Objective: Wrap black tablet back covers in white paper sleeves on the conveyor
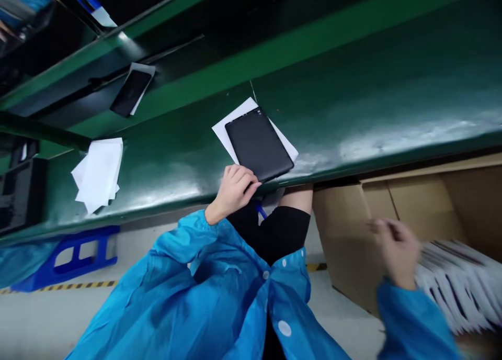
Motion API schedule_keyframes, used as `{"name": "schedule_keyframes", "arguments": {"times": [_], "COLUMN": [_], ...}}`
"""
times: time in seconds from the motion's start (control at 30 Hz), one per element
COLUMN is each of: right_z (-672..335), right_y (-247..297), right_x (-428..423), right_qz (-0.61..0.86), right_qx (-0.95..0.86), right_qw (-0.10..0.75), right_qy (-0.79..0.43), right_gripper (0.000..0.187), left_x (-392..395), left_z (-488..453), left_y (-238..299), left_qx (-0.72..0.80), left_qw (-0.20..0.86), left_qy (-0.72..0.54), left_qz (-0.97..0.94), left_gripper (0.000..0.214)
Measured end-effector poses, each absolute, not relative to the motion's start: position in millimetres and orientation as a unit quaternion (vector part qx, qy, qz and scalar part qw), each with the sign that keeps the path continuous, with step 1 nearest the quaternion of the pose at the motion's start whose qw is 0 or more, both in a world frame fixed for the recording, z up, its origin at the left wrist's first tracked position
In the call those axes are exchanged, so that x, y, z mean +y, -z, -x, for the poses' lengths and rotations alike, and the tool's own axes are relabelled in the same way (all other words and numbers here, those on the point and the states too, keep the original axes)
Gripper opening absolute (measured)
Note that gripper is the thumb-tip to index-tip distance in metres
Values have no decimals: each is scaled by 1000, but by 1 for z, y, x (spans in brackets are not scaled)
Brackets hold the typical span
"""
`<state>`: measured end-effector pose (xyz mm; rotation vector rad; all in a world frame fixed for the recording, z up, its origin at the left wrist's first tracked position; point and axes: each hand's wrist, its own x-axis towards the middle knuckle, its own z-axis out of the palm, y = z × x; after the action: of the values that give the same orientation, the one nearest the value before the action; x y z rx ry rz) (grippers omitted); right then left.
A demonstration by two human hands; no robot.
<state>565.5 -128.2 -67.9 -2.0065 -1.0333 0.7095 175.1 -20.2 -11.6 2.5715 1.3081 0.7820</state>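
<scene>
A black tablet back cover [259, 144] lies on white sheets [226, 131] at the front of the green bench. My left hand [235, 188] grips its near left corner, fingers bent over the edge and thumb along it. Off to the right, my right hand [399, 250] is in the air over an open cardboard box [342, 229], its fingers smeared by motion. Several thin items in white wrapping [457, 284] stand in a row in that box, just beside this hand.
White sheets [102, 171] are stacked on the bench [172, 161] at left. Behind them a black flat panel [131, 92] rests on white paper. A dark case [23, 192] sits at the far left, above a blue stool [78, 255]. Another person [23, 7] is partly visible top left.
</scene>
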Motion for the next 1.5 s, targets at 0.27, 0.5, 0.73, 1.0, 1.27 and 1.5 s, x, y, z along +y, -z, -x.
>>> {"name": "schedule_keyframes", "arguments": {"times": [0.27, 0.5, 0.73, 1.0, 1.27, 1.5], "right_z": [-371, -385, -391, -405, -398, -390], "right_y": [39, 42, 48, 49, 36, 32], "right_x": [-108, -98, -102, -122, -121, -110], "right_qz": [482, 577, 596, 597, 564, 554], "right_qx": [-227, -168, -120, -124, -109, -123], "right_qw": [589, 599, 649, 661, 677, 662], "right_qy": [-608, -529, -457, -438, -460, -489], "right_gripper": [49, 34, 32, 50, 61, 39], "left_x": [-67, -59, -48, -18, -15, -35], "left_z": [-202, -187, -191, -152, -64, -59], "left_y": [-5, 21, 14, 21, 6, -20], "left_qx": [368, 404, 447, 472, 630, 612], "left_qw": [132, 129, 80, 61, -11, 7], "left_qy": [-314, -239, -89, -197, -220, -77], "left_qz": [-865, -873, -887, -857, -745, -787], "left_gripper": [13, 38, 48, 22, 11, 37]}}
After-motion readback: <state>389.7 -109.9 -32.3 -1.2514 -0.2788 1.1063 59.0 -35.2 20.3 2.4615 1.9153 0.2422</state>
